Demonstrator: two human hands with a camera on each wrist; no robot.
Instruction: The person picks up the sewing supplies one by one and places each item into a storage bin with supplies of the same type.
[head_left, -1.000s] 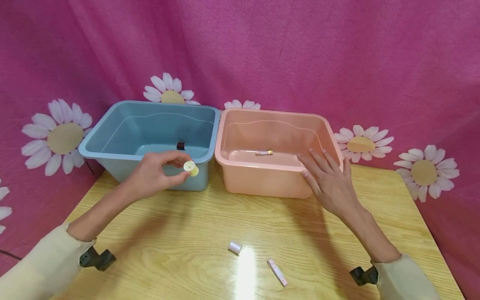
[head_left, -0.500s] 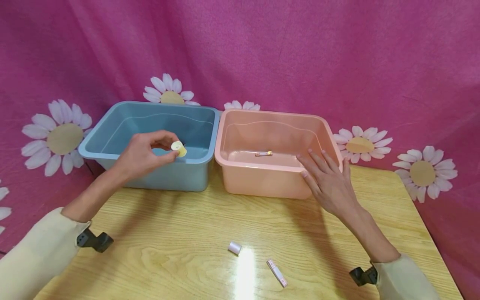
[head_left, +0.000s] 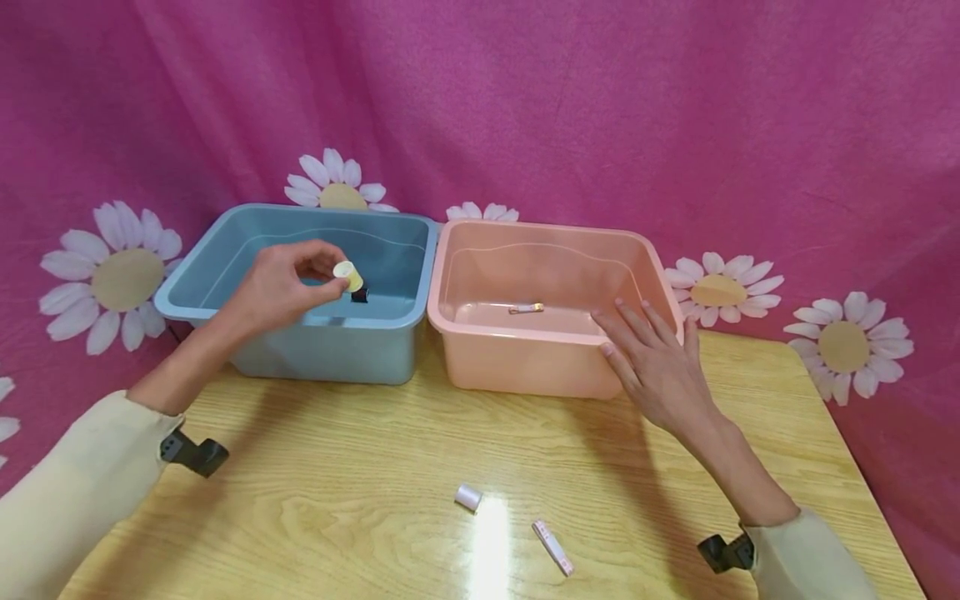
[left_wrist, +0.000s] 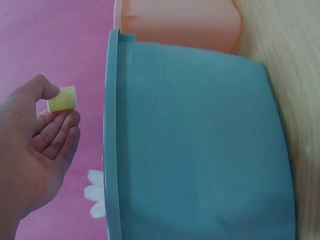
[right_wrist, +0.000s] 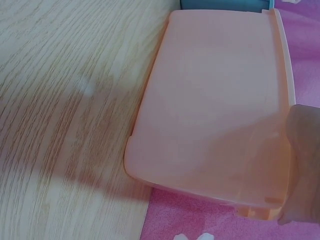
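Observation:
Above the blue bin (head_left: 300, 354), my left hand (head_left: 281, 283) pinches a yellow thread spool (head_left: 349, 277) between thumb and fingers. In the left wrist view the same spool (left_wrist: 63, 99) shows higher than the bin's rim. A dark spool (head_left: 361, 295) lies on the floor of that bin. My right hand (head_left: 660, 367) rests with spread, straight fingers on the near right rim of the pink bin (head_left: 525, 362). A small folded strip (head_left: 527, 308) lies inside the pink bin.
On the wooden table (head_left: 360, 467), in front of the bins, lie a pale lilac thread spool (head_left: 468, 498) and a folded pink-and-white measuring tape (head_left: 552, 547). Behind the bins hangs a magenta cloth (head_left: 525, 108) with daisies.
My left hand has carried the yellow spool up and to the left, from in front of the blue bin's near rim to over its opening. My right hand has stayed on the pink rim.

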